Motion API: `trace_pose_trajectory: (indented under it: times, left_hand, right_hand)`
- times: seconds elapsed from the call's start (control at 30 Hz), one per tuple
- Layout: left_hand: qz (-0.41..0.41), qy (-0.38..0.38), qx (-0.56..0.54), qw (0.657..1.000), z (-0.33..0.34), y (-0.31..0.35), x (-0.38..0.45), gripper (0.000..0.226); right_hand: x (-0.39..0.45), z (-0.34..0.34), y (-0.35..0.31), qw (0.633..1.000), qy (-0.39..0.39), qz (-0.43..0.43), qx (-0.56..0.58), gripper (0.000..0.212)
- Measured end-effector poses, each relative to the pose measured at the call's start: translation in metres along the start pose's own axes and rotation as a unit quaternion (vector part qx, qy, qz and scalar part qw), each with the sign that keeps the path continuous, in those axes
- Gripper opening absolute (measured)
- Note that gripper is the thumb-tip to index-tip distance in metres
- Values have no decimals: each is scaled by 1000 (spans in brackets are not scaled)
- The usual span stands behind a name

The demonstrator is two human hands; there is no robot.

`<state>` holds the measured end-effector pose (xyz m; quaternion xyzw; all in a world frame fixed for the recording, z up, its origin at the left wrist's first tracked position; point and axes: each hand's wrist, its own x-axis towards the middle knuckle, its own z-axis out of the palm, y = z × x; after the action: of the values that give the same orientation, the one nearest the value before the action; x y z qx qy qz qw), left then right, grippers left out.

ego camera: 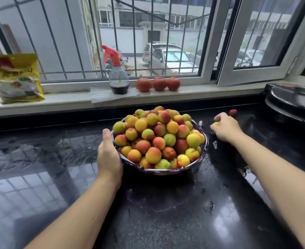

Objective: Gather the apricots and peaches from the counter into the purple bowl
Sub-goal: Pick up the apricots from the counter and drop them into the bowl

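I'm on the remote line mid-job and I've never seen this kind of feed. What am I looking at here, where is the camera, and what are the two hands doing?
There is no machine: a person works with bare hands, and the single picture comes from a wide-angle camera on their head, looking forward and down. That is why both forearms reach in from the bottom.

On the black counter stands the purple bowl, heaped with apricots and peaches. The left hand rests against the bowl's left rim. The right hand, right of the bowl, has its fingers curled round a yellow fruit. One red fruit lies on the counter just beyond it.

On the windowsill behind: a yellow bag, a spray bottle and three red fruits.
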<state>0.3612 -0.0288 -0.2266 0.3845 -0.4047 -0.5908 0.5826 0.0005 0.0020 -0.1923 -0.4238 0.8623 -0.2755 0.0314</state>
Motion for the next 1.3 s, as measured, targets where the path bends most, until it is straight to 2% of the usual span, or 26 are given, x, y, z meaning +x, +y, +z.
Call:
trace_pose_trajectory:
  times: [0.07, 0.13, 0.2, 0.23, 0.3, 0.37, 0.43, 0.5, 0.6, 0.7, 0.77, 0.83, 1.0, 1.17, 1.3]
  left_hand:
    - [8, 4, 11, 1000, 1, 1, -2, 70]
    - [11, 11, 18, 1000, 1, 3, -4, 72]
    - [8, 10, 22, 1000, 0, 4, -4, 75]
    - [7, 9, 25, 1000, 0, 4, -4, 75]
    - [3, 7, 31, 999, -1, 5, -5, 75]
    - [-1, 10, 33, 999, -2, 4, -4, 75]
    - [-6, 13, 35, 999, -3, 2, -3, 76]
    - [-9, 17, 40, 999, -5, 0, -2, 76]
    - [-8, 22, 51, 998, -5, 1, -4, 74]
    - [3, 26, 60, 998, -3, 5, -8, 73]
    - [11, 37, 65, 997, -1, 7, -10, 69]
    - [20, 46, 64, 997, 0, 8, -10, 63]
    - [36, 60, 51, 996, 3, 4, -6, 57]
    - [31, 60, 1, 998, 4, 0, -2, 52]
    - [25, 44, -28, 998, 3, -5, -1, 55]
  right_hand:
    - [-23, -13, -18, 997, -21, -34, 68, 36]
    - [-55, -34, -39, 986, 18, -87, 143, 25]
    - [-94, -58, -60, 960, 48, -169, 220, 21]
    - [-115, -68, -71, 945, 34, -214, 243, 17]
    - [-152, -77, -86, 930, -21, -294, 219, 12]
    - [-169, -69, -92, 932, -52, -329, 144, 21]
    - [-173, -58, -92, 932, -47, -351, 74, 26]
    - [-172, -53, -86, 928, -22, -368, 59, 23]
    - [-170, -60, -76, 931, 54, -327, 149, 14]
    - [-145, -56, -58, 954, 121, -191, 197, 10]
    - [-111, -39, -36, 976, 108, -84, 172, 13]
    - [-79, -18, -12, 993, 74, -14, 94, 21]
    - [-8, 4, 15, 999, 36, 14, -32, 39]
    - [63, 13, 37, 996, 4, 41, -79, 58]
    - [104, 17, 52, 993, -27, 57, -102, 64]
